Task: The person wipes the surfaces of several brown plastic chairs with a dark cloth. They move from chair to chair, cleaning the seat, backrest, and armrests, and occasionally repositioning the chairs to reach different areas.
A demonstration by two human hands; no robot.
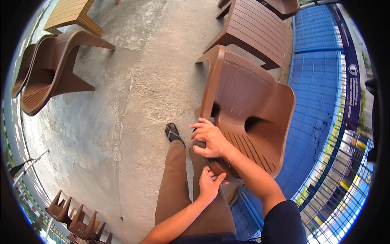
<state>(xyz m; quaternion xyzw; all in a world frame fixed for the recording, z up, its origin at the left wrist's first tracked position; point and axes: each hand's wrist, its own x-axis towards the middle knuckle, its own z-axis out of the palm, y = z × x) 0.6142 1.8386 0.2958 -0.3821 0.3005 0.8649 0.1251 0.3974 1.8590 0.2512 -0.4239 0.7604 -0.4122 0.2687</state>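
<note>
A brown plastic armchair [243,85] stands just right of my legs, its seat ridged and its back farther from me. My right hand [210,138] presses a dark grey object [200,144], perhaps a cloth or sponge, against the chair's near left rim. Parts of it show between and beside the fingers; the rest is covered. Below it, my left hand [210,184] grips the lower front edge of the chair, thumb on top and fingers curled under.
Beyond the chair stands a brown slatted table [253,27]. Blue wire fencing [317,79] runs along the right. More brown chairs [51,67] and a tan table [68,13] stand at the left. Several upturned pieces of furniture [82,225] lie at lower left. My sandalled foot [172,132] rests on concrete.
</note>
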